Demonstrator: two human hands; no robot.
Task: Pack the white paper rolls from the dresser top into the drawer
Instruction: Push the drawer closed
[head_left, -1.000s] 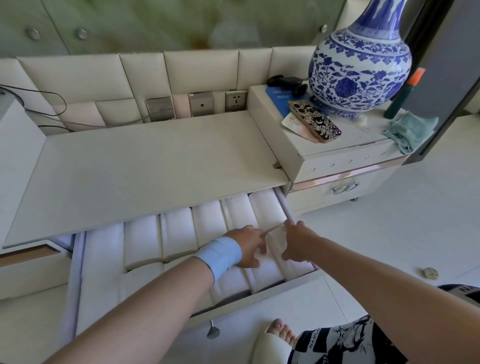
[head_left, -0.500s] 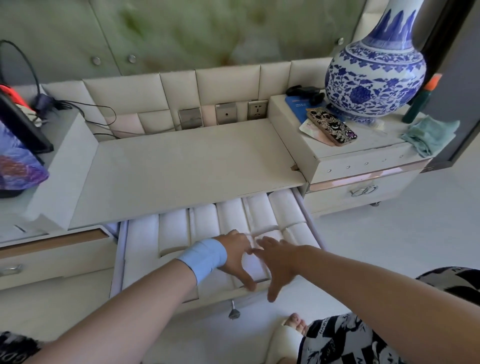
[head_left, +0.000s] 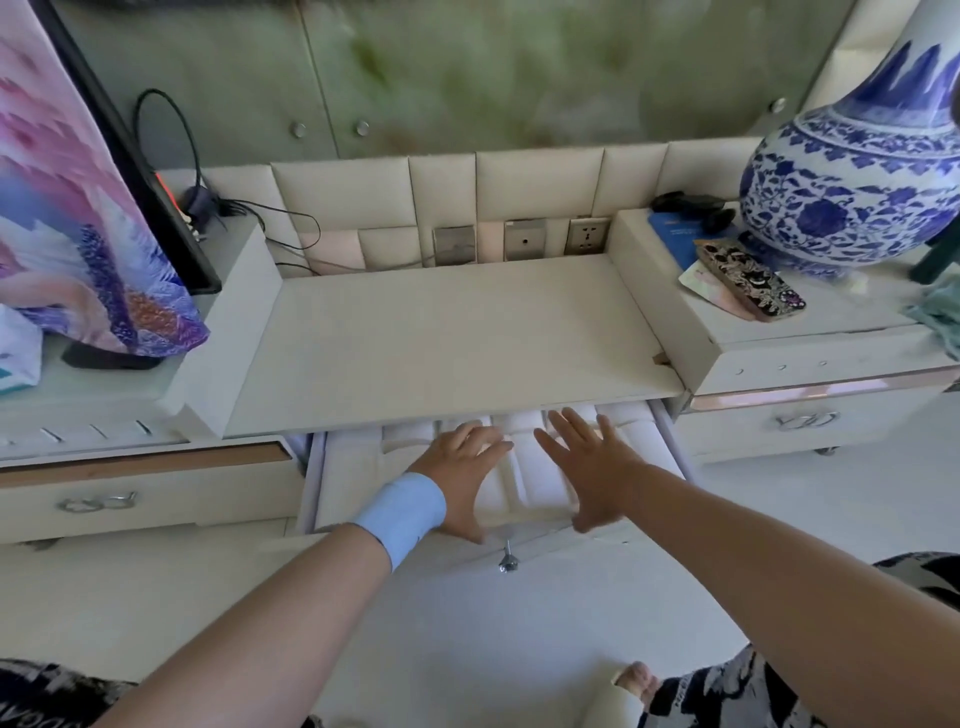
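Note:
The drawer (head_left: 311, 483) under the dresser top (head_left: 457, 338) stands partly pulled out and holds several white paper rolls (head_left: 530, 467) packed side by side. My left hand (head_left: 462, 467), with a light blue wristband, lies flat on the rolls with its thumb on the drawer's front edge. My right hand (head_left: 592, 462) lies flat beside it with fingers spread, thumb also at the front edge. Neither hand grips anything. No rolls lie on the dresser top. The drawer's back part is hidden under the top.
A large blue-and-white vase (head_left: 852, 187), a patterned phone (head_left: 750, 283) and a blue booklet (head_left: 675, 234) stand on the right cabinet. A screen (head_left: 78, 208) with cables stands on the left cabinet. A small metal knob (head_left: 508, 558) hangs below the drawer front. My foot (head_left: 631, 686) is on the floor.
The drawer has slid further in under the dresser top. Both hands went from handling a roll at the right to lying flat and spread over the rolls. The view shifted left.

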